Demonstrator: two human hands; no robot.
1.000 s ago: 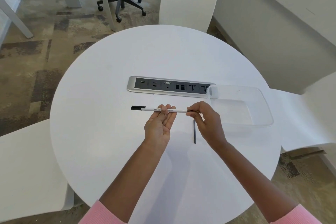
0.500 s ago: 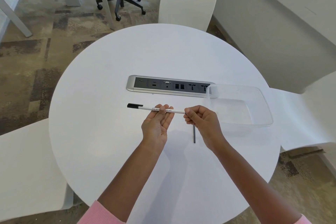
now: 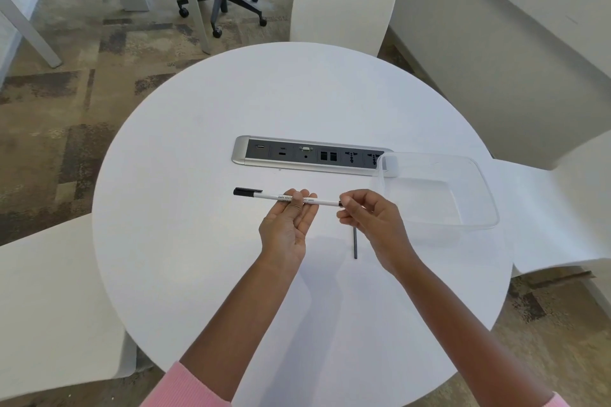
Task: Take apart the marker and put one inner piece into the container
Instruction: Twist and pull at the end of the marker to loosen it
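Marker: one slim white pen-style marker with a black cap (image 3: 284,197), held level above the round white table (image 3: 198,274). Your left hand (image 3: 287,228) lies palm up, fingers loosely extended, thumb pressing the barrel against them. Your right hand (image 3: 370,218) pinches the marker's uncapped end between thumb and forefinger, other fingers curled. One thin dark inner rod (image 3: 355,245) lies on the table under your right hand. One clear plastic rectangular container (image 3: 476,221) sits just right.
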